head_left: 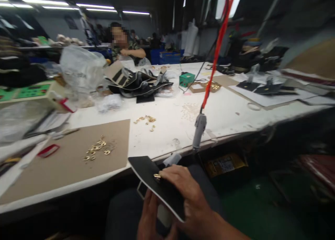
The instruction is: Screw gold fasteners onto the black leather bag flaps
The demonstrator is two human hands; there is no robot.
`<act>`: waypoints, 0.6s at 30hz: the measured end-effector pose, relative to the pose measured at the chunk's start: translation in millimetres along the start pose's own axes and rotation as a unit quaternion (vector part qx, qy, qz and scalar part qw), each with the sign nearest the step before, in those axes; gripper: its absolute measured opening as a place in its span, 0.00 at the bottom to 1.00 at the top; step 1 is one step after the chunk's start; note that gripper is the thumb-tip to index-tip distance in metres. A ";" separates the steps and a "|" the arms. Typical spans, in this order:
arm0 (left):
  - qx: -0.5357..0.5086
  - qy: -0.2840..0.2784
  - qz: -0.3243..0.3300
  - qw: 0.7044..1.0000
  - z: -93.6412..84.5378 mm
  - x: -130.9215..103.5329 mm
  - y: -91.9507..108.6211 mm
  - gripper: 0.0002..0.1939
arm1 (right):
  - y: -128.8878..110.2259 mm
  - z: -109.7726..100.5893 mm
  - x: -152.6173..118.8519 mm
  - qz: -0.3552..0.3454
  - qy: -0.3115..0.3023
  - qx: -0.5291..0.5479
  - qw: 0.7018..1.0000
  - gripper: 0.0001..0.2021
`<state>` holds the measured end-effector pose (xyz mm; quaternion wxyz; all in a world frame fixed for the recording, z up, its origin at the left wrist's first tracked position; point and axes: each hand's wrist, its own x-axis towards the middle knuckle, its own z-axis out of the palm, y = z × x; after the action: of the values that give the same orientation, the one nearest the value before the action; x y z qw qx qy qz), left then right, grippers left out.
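Holding black panel (164, 193) lengthwise toward near edge of surface (164, 135), left hand (148, 215) beneath, right hand (187, 184) at gold fitting (157, 176).

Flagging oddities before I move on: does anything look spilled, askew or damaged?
Small pale bits lie strewn loose on the white tabletop near the hanging grey tool, in no container, so they look possibly spilled. Gold pieces also lie loose on the brown board. I see no damage on the held black panel.
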<state>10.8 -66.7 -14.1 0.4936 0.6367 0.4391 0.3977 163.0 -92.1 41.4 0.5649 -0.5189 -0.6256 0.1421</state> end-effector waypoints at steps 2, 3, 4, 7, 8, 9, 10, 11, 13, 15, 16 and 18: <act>0.048 0.073 0.056 0.995 -17.6 -14.1 4.4 0.23 | 0.3 -5.3 -2.8 -0.041 -0.023 -0.006 0.999 0.19; 0.065 0.107 0.073 0.989 -21.5 -17.5 7.3 0.20 | 2.5 -8.2 -4.6 -0.060 -0.038 -0.013 0.997 0.19; 0.069 0.131 0.074 0.986 -23.5 -18.2 10.6 0.18 | 5.4 -11.1 -6.7 -0.074 -0.054 -0.022 0.996 0.19; 0.026 0.162 0.019 0.986 -26.1 -9.1 22.9 0.19 | 14.5 -17.9 -13.5 -0.093 -0.094 -0.042 0.990 0.20; 0.004 0.154 -0.001 0.988 -27.8 -4.2 27.1 0.20 | 16.8 -19.3 -15.2 -0.097 -0.105 -0.045 0.989 0.20; -0.011 0.144 -0.013 0.989 -30.0 0.8 30.6 0.23 | 18.6 -20.3 -16.6 -0.100 -0.115 -0.046 0.987 0.20; -0.016 0.136 -0.015 0.990 -32.9 5.3 33.3 0.26 | 19.9 -20.9 -17.4 -0.102 -0.123 -0.045 0.986 0.20; -0.008 0.132 -0.009 0.991 -36.1 9.4 34.9 0.30 | 20.6 -21.2 -17.6 -0.100 -0.131 -0.043 0.985 0.20; 0.048 0.130 0.029 0.990 -42.8 15.9 35.1 0.37 | 20.8 -21.4 -16.6 -0.090 -0.148 -0.033 0.984 0.20; 0.119 0.118 0.101 0.981 -49.6 21.7 33.0 0.37 | 20.6 -21.5 -14.1 -0.079 -0.160 -0.021 0.984 0.20; 0.145 0.111 0.144 0.972 -52.7 24.7 32.0 0.33 | 20.8 -21.7 -12.4 -0.077 -0.165 -0.015 0.983 0.20; 0.161 0.083 0.220 0.958 -58.1 31.1 31.5 0.20 | 22.2 -22.3 -8.9 -0.078 -0.178 -0.007 0.981 0.21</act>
<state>-29.3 -24.8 30.3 0.2463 0.7539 0.3854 0.4717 191.3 -99.0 26.7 0.4499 -0.4390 -0.7557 0.1837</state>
